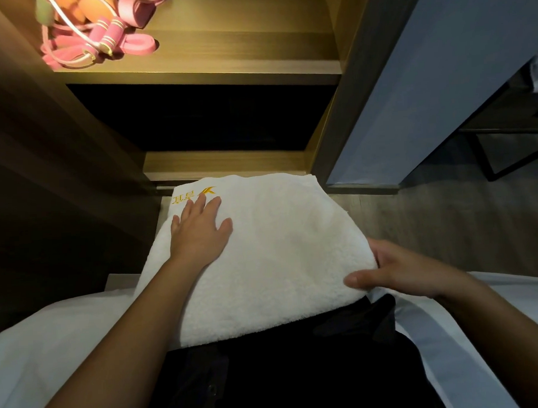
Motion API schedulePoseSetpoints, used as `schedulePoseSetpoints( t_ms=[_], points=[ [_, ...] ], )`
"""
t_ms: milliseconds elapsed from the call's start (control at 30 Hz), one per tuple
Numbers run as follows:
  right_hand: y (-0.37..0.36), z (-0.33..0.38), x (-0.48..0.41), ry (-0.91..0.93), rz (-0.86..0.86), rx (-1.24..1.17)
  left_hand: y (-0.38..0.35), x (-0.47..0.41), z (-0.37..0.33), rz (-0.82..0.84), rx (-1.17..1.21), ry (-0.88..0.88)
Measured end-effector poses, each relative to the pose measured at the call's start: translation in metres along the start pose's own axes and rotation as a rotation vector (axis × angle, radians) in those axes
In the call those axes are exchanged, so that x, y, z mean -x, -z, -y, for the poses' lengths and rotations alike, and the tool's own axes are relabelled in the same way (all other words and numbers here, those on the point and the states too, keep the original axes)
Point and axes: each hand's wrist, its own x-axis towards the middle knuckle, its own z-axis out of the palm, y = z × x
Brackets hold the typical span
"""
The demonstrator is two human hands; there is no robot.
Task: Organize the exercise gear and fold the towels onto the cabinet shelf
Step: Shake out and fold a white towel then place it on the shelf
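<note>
While left hand (198, 233) flat on towel (281, 243), right hand (398, 269) round edge.

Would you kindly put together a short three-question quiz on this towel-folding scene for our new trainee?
1. True or false: the left hand lies flat, fingers straight, on top of the white towel.
2. Which hand pinches the towel's edge? A) the left B) the right C) neither
3. Fill in the blank: the pink exercise gear lies on the cabinet ____.

Key:
1. True.
2. B: the right hand holds the edge, thumb on top.
3. shelf.
</note>
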Motion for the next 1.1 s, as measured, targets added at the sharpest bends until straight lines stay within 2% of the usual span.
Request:
schedulePoseSetpoints(
  t_ms=[67,133,233,300,400,500,600,700,933,1000,1100],
  points=[
    [0.006,-0.002,0.006,0.035,-0.048,-0.039,-0.001,0.0,-0.001,-0.002,0.004,-0.002],
    [0.01,-0.007,0.01,-0.001,-0.019,-0.009,-0.001,-0.001,-0.001,-0.01,-0.002,-0.003],
    [0.011,-0.02,0.014,-0.093,0.091,0.278,-0.002,-0.002,0.0,-0.012,-0.007,0.0],
    [0.01,-0.02,0.015,-0.06,0.051,0.326,-0.003,-0.002,0.001,-0.013,-0.009,0.005],
    [0.009,-0.016,0.018,0.041,-0.054,0.129,-0.004,-0.003,0.001,-0.014,-0.004,0.006],
    [0.012,-0.013,0.022,0.062,-0.053,-0.029,-0.003,-0.003,0.002,-0.016,0.0,0.009],
    [0.016,-0.016,0.026,0.003,-0.003,-0.026,-0.005,-0.002,-0.001,-0.012,-0.014,0.006],
    [0.015,-0.021,0.026,-0.08,0.03,0.086,-0.006,-0.001,-0.003,-0.022,-0.025,0.008],
    [0.01,-0.011,0.015,-0.229,-0.106,0.016,0.005,0.012,-0.012,0.02,-0.03,0.007],
    [0.007,-0.011,0.012,-0.298,-0.083,0.036,0.004,0.028,-0.016,0.061,-0.002,-0.073],
    [0.004,-0.008,0.012,-0.405,-0.104,0.193,0.001,0.053,-0.016,0.093,-0.127,-0.206]
  ],
)
